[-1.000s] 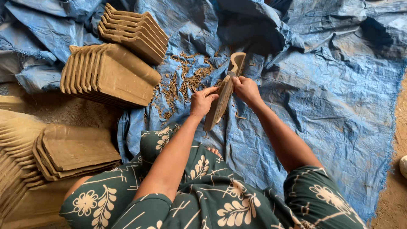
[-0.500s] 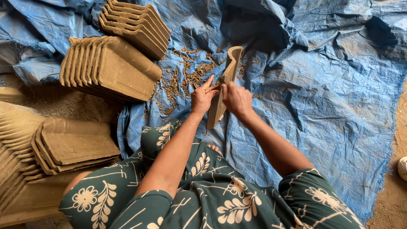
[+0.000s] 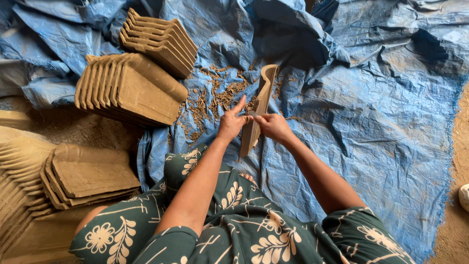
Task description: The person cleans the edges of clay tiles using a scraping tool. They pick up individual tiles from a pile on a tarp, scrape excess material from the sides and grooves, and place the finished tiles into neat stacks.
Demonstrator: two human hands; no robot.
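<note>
Nearest the camera are the person's knees in dark green cloth with a pale flower print [image 3: 234, 230], and both forearms reach out from there over a blue tarpaulin [image 3: 391, 127]. The left hand [image 3: 231, 123] and the right hand [image 3: 273, 127] sit close together, both closed on one unfired clay roof tile [image 3: 259, 110], which is stood on edge and tilted away from the body; the left forefinger is stretched out along it, probably to steady the thin edge. I cannot tell whether the right hand also grips a small tool. Just beyond the hands, brown clay trimmings [image 3: 215, 95] lie scattered on the tarpaulin. To the left of the hands a row of tiles on edge [image 3: 129, 88] stands, with another stack [image 3: 159, 39] farther off, and flat piles [image 3: 88, 173] lie near the left knee, crowding that side.
</note>
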